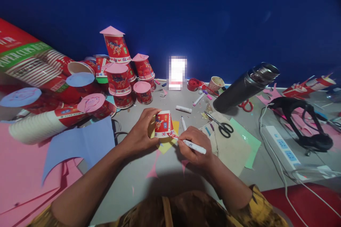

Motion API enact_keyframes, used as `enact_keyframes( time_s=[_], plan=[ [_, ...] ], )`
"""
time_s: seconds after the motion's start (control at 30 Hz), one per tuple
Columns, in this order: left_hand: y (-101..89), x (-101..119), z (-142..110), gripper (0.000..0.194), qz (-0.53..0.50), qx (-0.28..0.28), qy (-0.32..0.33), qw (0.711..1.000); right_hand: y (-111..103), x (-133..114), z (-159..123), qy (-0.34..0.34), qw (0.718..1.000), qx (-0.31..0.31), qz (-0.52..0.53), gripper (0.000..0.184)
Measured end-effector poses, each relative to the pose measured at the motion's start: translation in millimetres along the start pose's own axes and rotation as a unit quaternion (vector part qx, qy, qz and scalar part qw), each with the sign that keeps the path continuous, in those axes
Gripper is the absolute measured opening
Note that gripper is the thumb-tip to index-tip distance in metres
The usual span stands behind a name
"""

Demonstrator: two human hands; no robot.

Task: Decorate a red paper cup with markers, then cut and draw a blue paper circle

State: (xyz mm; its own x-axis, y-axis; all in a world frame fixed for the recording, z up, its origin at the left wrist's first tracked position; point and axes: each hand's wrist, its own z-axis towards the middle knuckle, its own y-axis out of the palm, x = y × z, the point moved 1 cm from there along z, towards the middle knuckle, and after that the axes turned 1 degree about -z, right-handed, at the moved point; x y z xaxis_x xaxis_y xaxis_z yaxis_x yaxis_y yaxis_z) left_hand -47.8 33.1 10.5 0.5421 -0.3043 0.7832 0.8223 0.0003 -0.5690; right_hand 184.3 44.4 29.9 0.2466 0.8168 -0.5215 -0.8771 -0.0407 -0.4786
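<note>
My left hand (pixel 140 132) is closed around an upside-down red paper cup (pixel 163 124) that stands on a yellow sheet of paper (pixel 167 142) on the grey table. My right hand (pixel 194 145) grips a white marker (pixel 192 144), its tip touching the paper at the cup's rim. Both forearms reach in from the bottom of the view.
A pile of red cups capped with pink and blue paper discs (pixel 121 78) sits at back left beside cup sleeves (pixel 32 67). Blue (pixel 80 145) and pink sheets (pixel 18 170) lie left. Scissors (pixel 222 126), markers (pixel 183 109), a black flask (pixel 243 87), headphones (pixel 306 124) and a power strip (pixel 282 145) lie right.
</note>
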Motion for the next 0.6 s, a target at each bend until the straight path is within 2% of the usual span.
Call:
enact_keyframes(
  time_s=[0.3, 0.6],
  plan=[
    [-1.0, 5.6, 1.6, 0.075, -0.009, 0.004, -0.021, 1.000, -6.4, -0.4, 1.6, 0.012, 1.000, 0.025, -0.003, 0.011],
    [0.4, 2.4, -0.2, 0.077, 0.003, 0.005, -0.007, 1.000, -3.8, 1.2, 0.7, 0.000, 1.000, 0.012, -0.001, 0.011]
  ],
)
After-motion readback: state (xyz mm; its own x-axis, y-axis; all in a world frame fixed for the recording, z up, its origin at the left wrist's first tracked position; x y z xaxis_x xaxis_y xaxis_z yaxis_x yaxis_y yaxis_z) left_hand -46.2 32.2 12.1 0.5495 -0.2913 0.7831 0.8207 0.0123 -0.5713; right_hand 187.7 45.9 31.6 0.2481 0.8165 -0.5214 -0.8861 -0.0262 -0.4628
